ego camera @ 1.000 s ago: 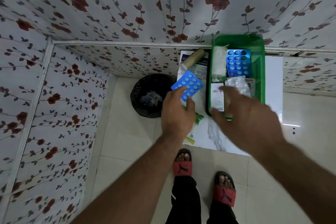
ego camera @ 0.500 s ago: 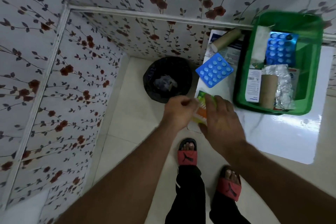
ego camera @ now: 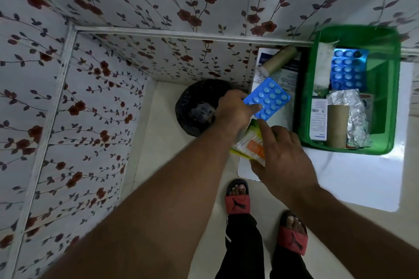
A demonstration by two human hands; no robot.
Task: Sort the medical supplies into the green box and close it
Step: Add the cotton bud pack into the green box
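The open green box [ego camera: 385, 147] stands on a white table [ego camera: 340, 179]. It holds a blue blister pack [ego camera: 348, 70], white gauze [ego camera: 323, 61], a cardboard roll [ego camera: 337, 124], silver foil strips [ego camera: 354, 118] and a white carton [ego camera: 318, 120]. Left of the box, my left hand [ego camera: 233, 111] pinches a second blue blister pack [ego camera: 269, 96], thumb on top. My right hand [ego camera: 285, 156] grips a yellow and orange packet [ego camera: 250, 145] at the table's left edge. Another cardboard roll [ego camera: 278, 61] lies on a printed leaflet [ego camera: 286, 76] behind them.
A black bin [ego camera: 192, 108] with a bag sits on the floor just left of the table, under my left hand. Flower-patterned walls close in at the back and left. My feet in red sandals [ego camera: 238, 201] stand at the table's front.
My left hand left the yellow and orange packet, moved up and took hold of the blue blister pack. My right hand stayed on the packet. The view swung left.
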